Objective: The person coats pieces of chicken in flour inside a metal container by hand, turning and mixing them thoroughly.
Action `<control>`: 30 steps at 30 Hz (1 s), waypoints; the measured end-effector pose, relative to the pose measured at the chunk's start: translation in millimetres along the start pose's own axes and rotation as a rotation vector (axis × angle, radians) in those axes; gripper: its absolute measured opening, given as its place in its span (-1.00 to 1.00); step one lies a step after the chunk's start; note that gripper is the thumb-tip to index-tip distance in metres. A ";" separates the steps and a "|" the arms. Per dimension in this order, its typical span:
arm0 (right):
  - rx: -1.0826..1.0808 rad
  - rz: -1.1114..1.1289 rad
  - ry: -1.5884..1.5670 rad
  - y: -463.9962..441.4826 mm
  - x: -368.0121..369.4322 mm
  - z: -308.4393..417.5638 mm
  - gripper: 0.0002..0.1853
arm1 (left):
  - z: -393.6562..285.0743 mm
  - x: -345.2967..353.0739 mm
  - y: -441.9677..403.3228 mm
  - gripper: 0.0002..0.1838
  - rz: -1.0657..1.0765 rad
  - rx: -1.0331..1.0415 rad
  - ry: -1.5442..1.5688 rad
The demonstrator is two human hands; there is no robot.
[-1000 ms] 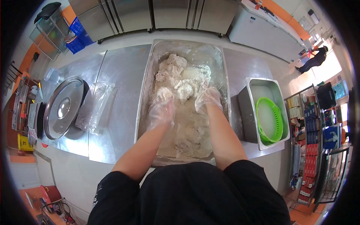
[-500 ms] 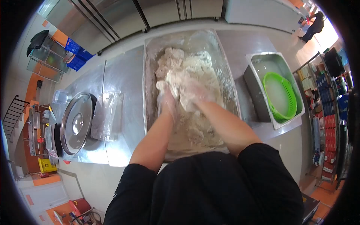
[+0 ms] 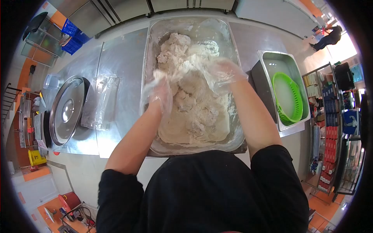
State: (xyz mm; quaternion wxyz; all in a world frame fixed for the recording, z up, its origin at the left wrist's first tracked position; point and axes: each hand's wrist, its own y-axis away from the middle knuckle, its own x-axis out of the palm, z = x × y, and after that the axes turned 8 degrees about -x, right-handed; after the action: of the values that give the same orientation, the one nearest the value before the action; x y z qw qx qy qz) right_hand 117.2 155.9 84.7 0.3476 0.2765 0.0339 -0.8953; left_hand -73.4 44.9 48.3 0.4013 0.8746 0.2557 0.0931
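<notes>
Loose flour (image 3: 171,132) and flour-coated lumps (image 3: 178,42) of a food I cannot identify lie in a large, deep metal pan (image 3: 190,149). Both my hands wear clear, loose plastic gloves dusted with flour. At the pan's left side is my left hand (image 3: 158,92), its fingers pointing forward, apart and whitened at the tips. My right hand (image 3: 226,73) is over the right part of the pan, near the heaped flour; motion smears its fingers, and whether they hold anything is unclear. More coated lumps (image 3: 200,116) lie between my forearms.
To the right stands a steel container (image 3: 266,93) with a green plastic basket (image 3: 298,99) in it. Left on the steel table (image 3: 122,97) are a clear plastic bag (image 3: 103,99) and a round metal lid (image 3: 68,110). A person (image 3: 330,37) stands far right.
My hands have come apart from the middle of the mixture, left hand to the left and right hand to the right. Lumps that were gathered between them now lie more spread out.
</notes>
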 end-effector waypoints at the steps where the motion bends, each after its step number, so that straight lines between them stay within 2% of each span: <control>1: 0.042 -0.006 0.170 -3.1 4.4 -8.3 -0.64 | 17.5 -3.1 -7.6 -0.59 0.147 -0.013 0.067; 2: 0.081 -0.007 0.336 -4.9 12.8 -16.3 -0.64 | 46.0 -7.8 -20.3 -0.57 0.293 -0.025 0.130; 3: 0.103 0.017 0.526 -4.6 25.8 -20.4 -0.63 | 87.1 -9.4 -54.6 -0.51 0.209 0.190 -0.319; 5: 0.122 0.090 0.852 4.1 58.9 -22.1 -0.62 | 99.0 9.6 -49.1 -0.37 0.073 0.234 -0.676; 6: 0.114 0.092 0.920 8.6 75.2 -24.9 -0.62 | 82.7 30.7 -17.1 -0.30 0.044 0.068 -0.582; 7: 0.109 0.062 0.889 11.1 88.8 -28.6 -0.61 | 80.4 37.5 -22.9 -0.29 0.084 0.061 -0.469; 8: 0.109 0.028 0.821 14.4 101.1 -32.3 -0.61 | 85.9 45.0 -36.6 -0.28 0.129 0.045 -0.354; 9: 0.114 -0.041 0.616 15.8 110.1 -37.4 -0.60 | 89.4 53.3 -54.9 -0.28 0.178 0.034 -0.242; 11: 0.199 -0.263 -0.165 15.8 124.0 -44.6 -0.56 | 89.0 68.4 -72.0 -0.26 0.282 -0.010 -0.012; 13: 0.212 -0.364 -0.526 20.3 130.8 -45.1 -0.54 | 78.1 75.5 -48.2 -0.26 0.379 -0.049 0.236; 14: 0.192 -0.372 -0.509 21.4 126.9 -27.7 -0.53 | 41.6 68.5 8.1 -0.26 0.419 -0.061 0.351; 15: 0.169 -0.382 -0.496 17.2 123.6 -21.1 -0.53 | 27.2 64.8 15.9 -0.27 0.428 0.019 0.339; 16: 0.058 -0.379 -0.413 6.0 117.1 -29.7 -0.50 | 15.2 59.6 16.1 -0.28 0.437 0.101 0.325; 18: 0.027 -0.335 -0.255 -8.1 95.8 -29.6 -0.46 | 0.4 40.7 16.5 -0.36 0.338 0.247 0.229; 20: 0.001 -0.244 -0.124 1.7 65.2 6.7 -0.48 | -1.0 16.9 -7.6 -0.38 0.241 0.315 -0.068; 23: -0.194 -0.138 0.045 19.4 32.3 47.2 -0.62 | -2.2 2.4 -41.4 -0.49 -0.009 0.388 -0.469; 25: -0.156 -0.114 0.173 31.2 23.1 64.1 -0.72 | -2.8 -6.7 -36.9 -0.54 -0.140 0.554 -0.915; 27: -0.135 0.344 0.841 26.1 24.8 39.0 -0.73 | -4.4 -21.3 6.3 -0.57 -0.193 0.856 -1.558; 29: -0.051 0.840 1.257 33.7 25.4 42.7 -0.72 | 0.9 -19.9 27.6 -0.60 -0.059 0.682 -1.706; 30: 0.020 1.103 1.332 48.5 29.3 47.8 -0.71 | 9.9 -22.6 35.8 -0.64 0.094 0.634 -1.744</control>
State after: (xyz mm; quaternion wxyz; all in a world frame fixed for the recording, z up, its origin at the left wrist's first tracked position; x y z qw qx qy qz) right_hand 108.0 89.5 116.3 0.6378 0.7235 0.0838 -0.2503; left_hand -75.6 7.1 69.6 0.1895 0.7135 -0.1589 -0.6555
